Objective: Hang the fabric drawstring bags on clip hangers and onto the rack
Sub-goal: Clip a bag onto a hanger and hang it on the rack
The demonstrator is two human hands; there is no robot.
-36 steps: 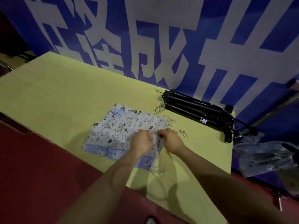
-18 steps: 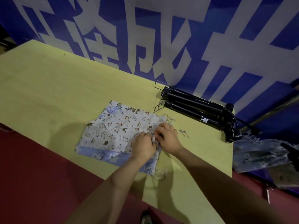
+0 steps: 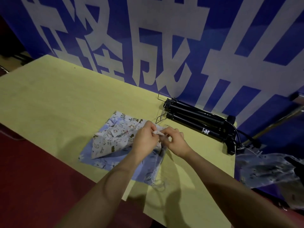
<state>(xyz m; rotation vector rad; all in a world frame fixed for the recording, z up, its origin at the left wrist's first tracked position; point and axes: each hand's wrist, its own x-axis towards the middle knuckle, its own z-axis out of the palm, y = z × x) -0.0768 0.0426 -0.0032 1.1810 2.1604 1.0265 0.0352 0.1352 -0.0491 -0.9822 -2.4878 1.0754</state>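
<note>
A white fabric drawstring bag (image 3: 113,139) printed with small animals lies on top of a blue flowered bag (image 3: 105,162) near the table's front edge. My left hand (image 3: 144,137) pinches the white bag's top edge and lifts it, so that the bag tents up off the blue one. My right hand (image 3: 175,139) grips the same gathered edge from the right, close to the left hand. Drawstrings (image 3: 158,185) trail off the front of the bags. Wire clip hangers (image 3: 162,116) lie just behind my hands, partly hidden.
The yellow table (image 3: 57,104) stands against a blue and white banner (image 3: 164,46). A folded black tripod (image 3: 202,124) lies at the table's back right. A clear plastic bag with printed fabric (image 3: 269,170) sits off the right edge. Red floor (image 3: 32,186) lies in front.
Both hands have raised the white bag's top edge off the table, and the bag now stands tented instead of lying flat. The camera has also shifted.
</note>
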